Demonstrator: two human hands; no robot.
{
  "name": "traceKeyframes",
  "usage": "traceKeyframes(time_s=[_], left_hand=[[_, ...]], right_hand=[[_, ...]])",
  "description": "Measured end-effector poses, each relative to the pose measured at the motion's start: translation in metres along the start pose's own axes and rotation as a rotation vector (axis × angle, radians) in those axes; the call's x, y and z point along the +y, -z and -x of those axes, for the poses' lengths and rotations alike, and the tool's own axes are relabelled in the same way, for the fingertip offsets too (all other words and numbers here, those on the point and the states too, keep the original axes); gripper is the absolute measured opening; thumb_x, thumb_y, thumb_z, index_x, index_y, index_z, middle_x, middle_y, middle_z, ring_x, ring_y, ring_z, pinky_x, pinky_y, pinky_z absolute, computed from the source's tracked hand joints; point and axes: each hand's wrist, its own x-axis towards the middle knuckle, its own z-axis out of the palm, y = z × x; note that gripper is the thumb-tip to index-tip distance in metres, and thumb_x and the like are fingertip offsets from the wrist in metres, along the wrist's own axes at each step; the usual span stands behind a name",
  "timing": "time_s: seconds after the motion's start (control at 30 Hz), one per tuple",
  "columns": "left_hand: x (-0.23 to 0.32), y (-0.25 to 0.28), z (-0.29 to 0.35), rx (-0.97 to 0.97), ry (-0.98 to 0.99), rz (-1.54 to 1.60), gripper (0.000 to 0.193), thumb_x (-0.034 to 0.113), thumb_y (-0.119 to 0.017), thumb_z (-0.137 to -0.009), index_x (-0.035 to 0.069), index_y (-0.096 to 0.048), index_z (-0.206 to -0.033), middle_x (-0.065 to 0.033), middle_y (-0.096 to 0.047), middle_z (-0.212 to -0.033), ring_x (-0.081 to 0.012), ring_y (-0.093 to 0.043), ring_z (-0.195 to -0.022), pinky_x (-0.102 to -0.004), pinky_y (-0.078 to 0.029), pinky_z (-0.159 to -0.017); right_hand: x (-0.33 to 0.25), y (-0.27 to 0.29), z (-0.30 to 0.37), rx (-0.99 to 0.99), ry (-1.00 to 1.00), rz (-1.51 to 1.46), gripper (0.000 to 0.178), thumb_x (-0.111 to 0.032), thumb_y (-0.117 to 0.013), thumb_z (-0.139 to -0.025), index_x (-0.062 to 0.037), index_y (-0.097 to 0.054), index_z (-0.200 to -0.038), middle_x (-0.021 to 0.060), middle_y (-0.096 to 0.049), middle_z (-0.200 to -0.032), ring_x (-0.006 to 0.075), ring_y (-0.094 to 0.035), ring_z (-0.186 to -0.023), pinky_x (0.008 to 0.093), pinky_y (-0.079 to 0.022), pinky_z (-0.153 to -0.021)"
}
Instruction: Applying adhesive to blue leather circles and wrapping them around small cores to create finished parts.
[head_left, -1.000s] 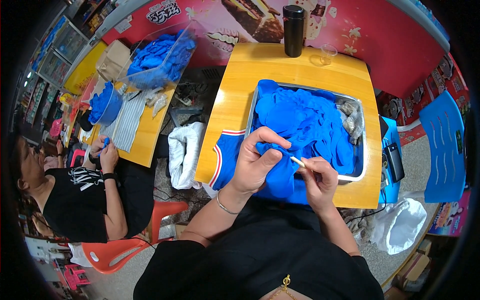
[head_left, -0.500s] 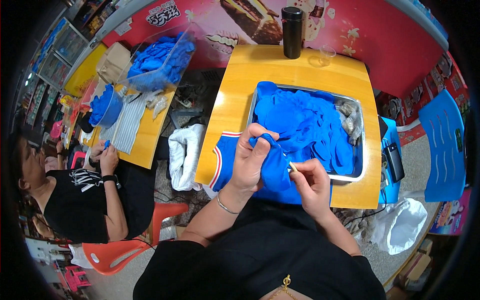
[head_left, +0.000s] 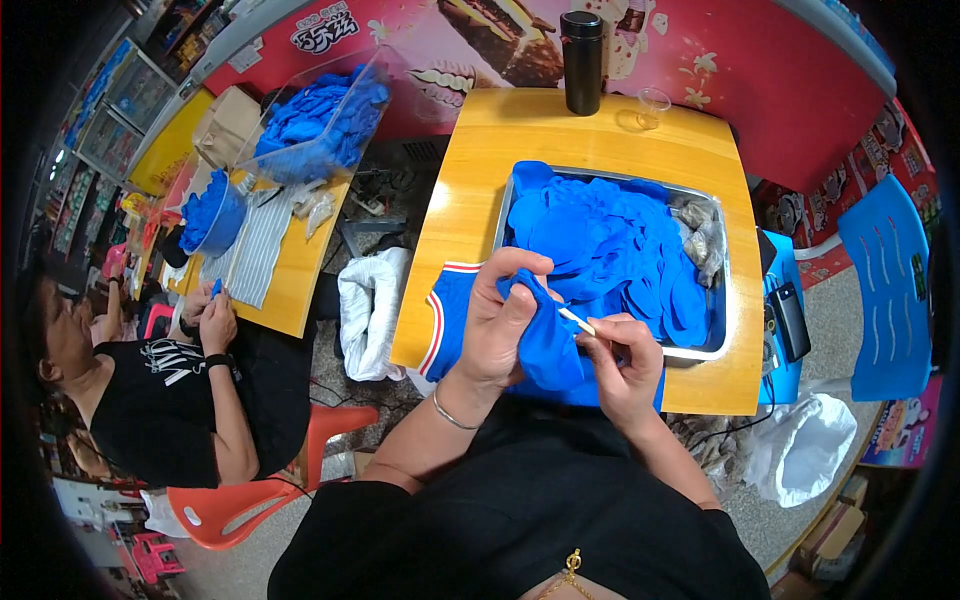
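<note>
Since half a second ago our right hand (head_left: 625,360) has drawn slightly away from the left hand (head_left: 503,325), exposing the small white stick (head_left: 577,321) pinched in its grip. The left grip stays closed on the blue cloth piece (head_left: 548,340), just below the metal tray (head_left: 722,330) on the surface (head_left: 480,170).

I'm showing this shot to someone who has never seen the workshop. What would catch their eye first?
Probably the heap of blue fabric pieces filling the metal tray on the yellow wooden table. Just below it, the left hand grips a blue piece while the right hand pinches a thin pale stick against it.
</note>
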Motion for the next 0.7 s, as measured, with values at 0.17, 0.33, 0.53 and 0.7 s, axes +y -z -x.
traceKeyframes(time_s=[0.17, 0.33, 0.53, 0.7], left_hand=[[0.0, 0.002, -0.001, -0.012, -0.023, -0.068, 0.03, 0.029, -0.063, -0.083, 0.004, -0.055, -0.098, -0.0036, -0.058, -0.087, -0.0073, -0.057, -0.078, -0.0187, -0.048, -0.069], [-0.002, 0.007, 0.0, -0.035, -0.056, -0.127, 0.023, 0.025, -0.063, -0.084, 0.005, -0.056, -0.092, -0.0041, -0.059, -0.089, -0.0077, -0.058, -0.077, -0.0197, -0.048, -0.069], [-0.001, 0.008, 0.002, 0.019, -0.044, -0.151, 0.017, 0.021, -0.063, -0.085, 0.006, -0.055, -0.09, -0.0042, -0.058, -0.089, -0.0079, -0.058, -0.078, -0.0207, -0.048, -0.071], [0.009, 0.01, 0.001, -0.013, -0.005, -0.199, 0.019, 0.021, -0.062, -0.086, 0.005, -0.055, -0.092, -0.004, -0.058, -0.091, -0.0057, -0.054, -0.077, -0.0175, -0.042, -0.07]], right_hand=[[-0.012, -0.002, -0.002, -0.015, -0.052, -0.018, 0.018, 0.008, -0.065, -0.076, -0.0004, -0.06, -0.091, 0.0097, -0.062, -0.079, 0.0084, -0.055, -0.062, 0.0185, -0.04, -0.051], [-0.02, -0.002, -0.004, -0.036, -0.084, -0.017, 0.015, 0.007, -0.064, -0.076, 0.0008, -0.06, -0.09, 0.0112, -0.063, -0.081, 0.0098, -0.056, -0.064, 0.0195, -0.042, -0.053], [-0.041, 0.004, -0.01, -0.187, -0.457, -0.254, 0.011, -0.003, -0.057, -0.086, -0.0005, -0.056, -0.096, 0.0021, -0.056, -0.076, 0.0062, -0.05, -0.061, 0.019, -0.038, -0.054], [-0.043, 0.006, -0.012, -0.287, -0.619, -0.412, 0.01, -0.004, -0.054, -0.088, 0.0002, -0.055, -0.097, 0.0008, -0.055, -0.078, 0.0048, -0.048, -0.062, 0.019, -0.038, -0.054]])
